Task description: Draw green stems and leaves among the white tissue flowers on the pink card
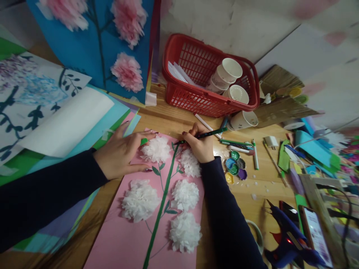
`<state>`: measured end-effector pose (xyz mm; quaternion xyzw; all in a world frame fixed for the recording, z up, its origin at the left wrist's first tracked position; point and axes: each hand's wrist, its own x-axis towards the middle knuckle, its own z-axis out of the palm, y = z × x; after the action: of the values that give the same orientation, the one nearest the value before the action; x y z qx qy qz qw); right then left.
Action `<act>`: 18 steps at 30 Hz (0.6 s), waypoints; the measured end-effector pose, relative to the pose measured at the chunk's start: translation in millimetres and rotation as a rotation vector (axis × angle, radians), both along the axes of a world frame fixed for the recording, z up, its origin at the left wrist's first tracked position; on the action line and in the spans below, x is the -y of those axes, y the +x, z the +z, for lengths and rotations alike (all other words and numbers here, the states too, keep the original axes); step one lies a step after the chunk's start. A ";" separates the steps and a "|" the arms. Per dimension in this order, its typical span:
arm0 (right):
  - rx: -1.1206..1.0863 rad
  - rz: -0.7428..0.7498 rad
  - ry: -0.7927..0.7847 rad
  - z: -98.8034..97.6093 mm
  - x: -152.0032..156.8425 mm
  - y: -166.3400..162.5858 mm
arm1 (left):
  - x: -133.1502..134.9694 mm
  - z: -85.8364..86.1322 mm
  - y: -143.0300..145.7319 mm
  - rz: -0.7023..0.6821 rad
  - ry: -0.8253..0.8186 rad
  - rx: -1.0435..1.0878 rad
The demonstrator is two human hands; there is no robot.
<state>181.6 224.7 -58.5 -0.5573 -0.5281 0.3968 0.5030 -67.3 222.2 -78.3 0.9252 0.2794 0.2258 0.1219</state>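
1. Evidently, much of the composition is in place on the pink card (116,243), which is spread beneath and below the fingers of both hands: five ruffled white paper flowers (140,200) are ranged along a thick green stem (165,190).
2. Filled green leaves (170,211) can be seen on the stalks nearest the fingers and on one farther below; the two lowest stalks, farthest from the fingers, are seen as thin, leafless lines, so leaf work is judged unfinished there.
3. A dark green marker (214,132) is gripped by the closed fingers of the right hand (200,144), its tip brought to a small leaf at the stem's top.
4. The left hand (120,149) is spread open over the card's edge; whether the green piece (144,141) beside its fingers is held cannot be told.
5. No brand or label can be read; on the lit phone (315,231), well to the right of the right fingers, any text is too small.
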 end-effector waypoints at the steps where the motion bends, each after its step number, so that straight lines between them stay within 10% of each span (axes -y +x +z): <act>1: 0.010 -0.008 0.005 0.5 0.0 -0.2 | -0.2 -0.3 -0.1 0.002 0.000 0.001; 18: 0.038 0.003 0.033 -3.7 -0.8 4.2 | 0.7 0.7 -1.5 0.003 -0.009 -0.024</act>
<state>185.9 225.4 -62.2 -0.5556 -0.5449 0.3779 0.5016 -68.8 221.5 -77.5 0.9269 0.2833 0.2135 0.1224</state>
